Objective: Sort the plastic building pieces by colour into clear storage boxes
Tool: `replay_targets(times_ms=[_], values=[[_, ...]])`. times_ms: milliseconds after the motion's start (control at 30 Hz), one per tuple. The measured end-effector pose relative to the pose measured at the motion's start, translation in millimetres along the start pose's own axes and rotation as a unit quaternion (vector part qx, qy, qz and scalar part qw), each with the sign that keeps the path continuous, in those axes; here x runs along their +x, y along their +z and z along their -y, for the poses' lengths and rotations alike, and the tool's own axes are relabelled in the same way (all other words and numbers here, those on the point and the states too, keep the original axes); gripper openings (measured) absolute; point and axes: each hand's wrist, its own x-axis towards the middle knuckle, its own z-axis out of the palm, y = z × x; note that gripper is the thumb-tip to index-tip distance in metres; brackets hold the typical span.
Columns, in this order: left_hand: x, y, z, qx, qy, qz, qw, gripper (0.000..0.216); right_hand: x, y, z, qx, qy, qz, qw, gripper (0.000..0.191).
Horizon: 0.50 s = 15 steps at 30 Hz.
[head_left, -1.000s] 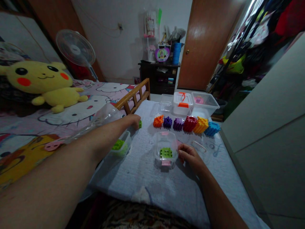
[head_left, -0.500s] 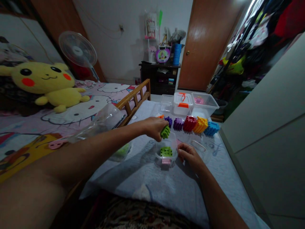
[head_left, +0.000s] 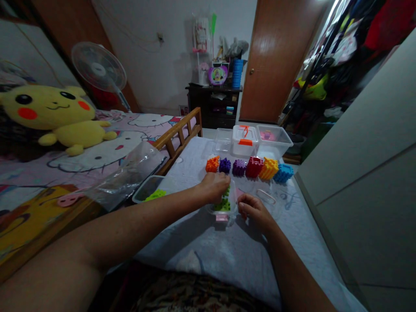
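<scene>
Head view: a clear rectangular plastic box (head_left: 232,203) lies on the cloth-covered desk (head_left: 227,255), its long axis pointing away from the person. It holds toothed green plastic blocks (head_left: 223,205). The left hand (head_left: 214,187) curls its fingers down into the box, and the right hand (head_left: 255,208) bends its fingers against the box's right wall. I cannot tell whether either hand grips.

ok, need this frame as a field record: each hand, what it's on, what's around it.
left hand: over the small clear container, fingers curled down on a green block; grip hidden
right hand: fingers curled at the container's right side
container contents: green blocks
behind: row of six blocks, orange to blue; three clear boxes past it
left of hands: clear tub with green pieces, plastic bag
surface: grey cloth
</scene>
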Motion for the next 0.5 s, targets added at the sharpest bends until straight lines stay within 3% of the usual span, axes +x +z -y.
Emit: replay_targets(times_ms=[500], values=[[-5.4,8.7,-2.9,0.008,0.033,-0.042,0.999,0.034,-1.0,-2.6,-3.0,-0.008,-0.002,0.007,1.0,0.026]])
